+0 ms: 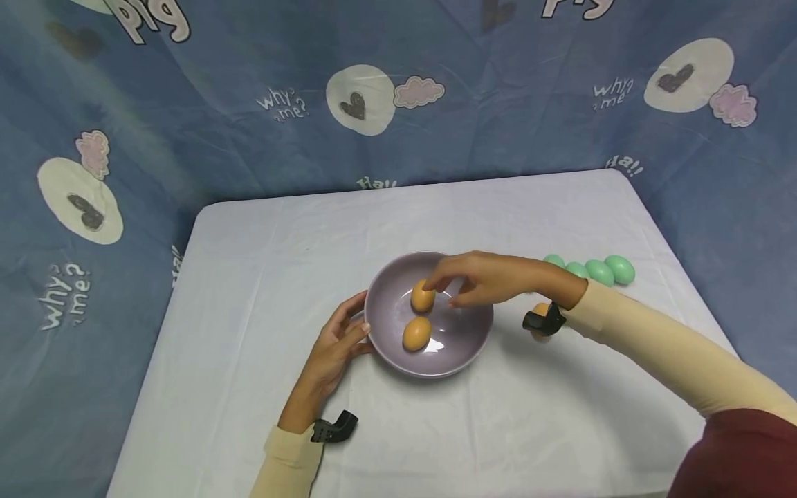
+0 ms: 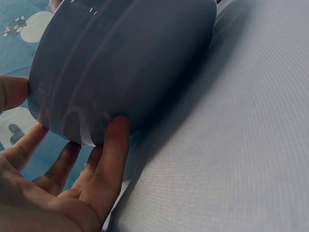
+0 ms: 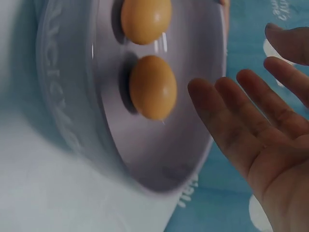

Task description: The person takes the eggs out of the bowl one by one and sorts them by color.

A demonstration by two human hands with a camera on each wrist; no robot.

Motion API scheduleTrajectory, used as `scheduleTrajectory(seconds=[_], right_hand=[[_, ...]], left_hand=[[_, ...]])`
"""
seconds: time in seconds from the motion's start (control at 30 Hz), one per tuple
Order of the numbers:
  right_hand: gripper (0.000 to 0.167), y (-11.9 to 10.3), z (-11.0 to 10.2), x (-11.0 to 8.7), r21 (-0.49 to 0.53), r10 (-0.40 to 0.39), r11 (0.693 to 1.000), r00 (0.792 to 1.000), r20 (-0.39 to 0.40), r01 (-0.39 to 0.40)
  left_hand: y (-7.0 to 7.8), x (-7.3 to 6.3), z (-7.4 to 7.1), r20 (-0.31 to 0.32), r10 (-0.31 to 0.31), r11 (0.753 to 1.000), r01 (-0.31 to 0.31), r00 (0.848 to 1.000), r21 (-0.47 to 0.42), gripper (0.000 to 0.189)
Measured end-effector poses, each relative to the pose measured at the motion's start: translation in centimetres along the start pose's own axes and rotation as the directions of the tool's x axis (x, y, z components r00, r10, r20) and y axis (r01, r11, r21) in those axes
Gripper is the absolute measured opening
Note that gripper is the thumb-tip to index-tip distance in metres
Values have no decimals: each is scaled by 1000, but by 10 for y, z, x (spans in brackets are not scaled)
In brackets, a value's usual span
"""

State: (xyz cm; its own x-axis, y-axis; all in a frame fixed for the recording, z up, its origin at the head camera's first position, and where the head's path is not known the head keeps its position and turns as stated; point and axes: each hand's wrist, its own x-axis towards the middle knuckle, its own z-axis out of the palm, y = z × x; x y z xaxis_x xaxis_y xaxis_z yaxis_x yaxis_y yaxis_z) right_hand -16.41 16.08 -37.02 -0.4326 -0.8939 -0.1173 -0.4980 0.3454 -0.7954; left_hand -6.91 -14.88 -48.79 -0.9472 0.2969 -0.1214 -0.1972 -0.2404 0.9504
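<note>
grey bowl: two orange eggs inside. left hand fingers straight, steadying its wall. right hand above, fingers loosely open, holding nothing.

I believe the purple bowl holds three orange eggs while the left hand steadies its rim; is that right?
Not quite: the purple bowl holds two orange eggs, not three, as the head view and right wrist view both show. A third orange egg lies on the table outside the bowl, partly hidden behind the right wrist. The left hand does rest against the bowl's rim.
</note>
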Motion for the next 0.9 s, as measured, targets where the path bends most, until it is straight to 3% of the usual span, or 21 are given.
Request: scheduleTrajectory(seconds=[0.13, 0.33, 0.7, 0.9], right_hand=[[39, 3, 7, 16, 1, 11, 1000, 998, 57, -11], [37, 2, 16, 36, -75, -18, 997, 991, 129, 28], [38, 4, 22, 55, -101, -62, 991, 976, 207, 85], [37, 3, 26, 62, -149, -47, 985, 967, 249, 86]], left_hand=[[-1, 0, 0, -1, -2, 1000, 2, 1000, -2, 61], [-2, 0, 1, -8, -1, 1000, 1, 1000, 6, 59], [1, 0, 2, -8, -4, 1000, 4, 1000, 27, 59], [0, -1, 1, -17, -8, 1000, 8, 1000, 25, 59]])
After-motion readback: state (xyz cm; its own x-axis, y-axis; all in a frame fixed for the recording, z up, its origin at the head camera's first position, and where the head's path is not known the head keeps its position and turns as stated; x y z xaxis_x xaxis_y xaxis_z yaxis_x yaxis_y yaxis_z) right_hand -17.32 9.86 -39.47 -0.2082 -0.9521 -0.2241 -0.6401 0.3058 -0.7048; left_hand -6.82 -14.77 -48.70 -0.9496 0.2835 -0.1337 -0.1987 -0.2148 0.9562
